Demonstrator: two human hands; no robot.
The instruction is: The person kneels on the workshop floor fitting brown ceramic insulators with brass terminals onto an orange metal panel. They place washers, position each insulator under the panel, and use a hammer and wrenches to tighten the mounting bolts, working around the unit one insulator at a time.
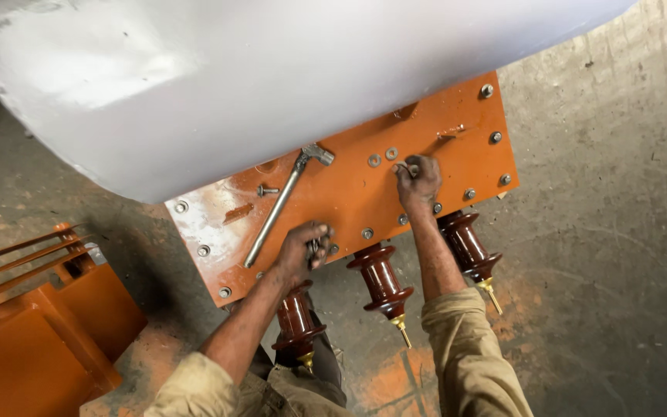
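Hands on orange steel plate [333, 201], seen from head cam. Left hand [303, 251] at plate's near edge, grip closed on small metal fasteners [314, 249], look like bolts/nuts, exact kind unclear. Right hand [418, 181] further up the plate, fingertips pinched on a washer [404, 167]; two more loose washers [382, 157] just beside it. Long socket wrench [283, 205] lies flat on plate, left of both hands, loose bolt [266, 189] near it. Three brown ribbed insulators [382, 282] stick out from plate's near edge, btw the forearms. Grey-white tank body [233, 77] above plate. Orange finned part [32, 324] on concrete floor [604, 270] at left.
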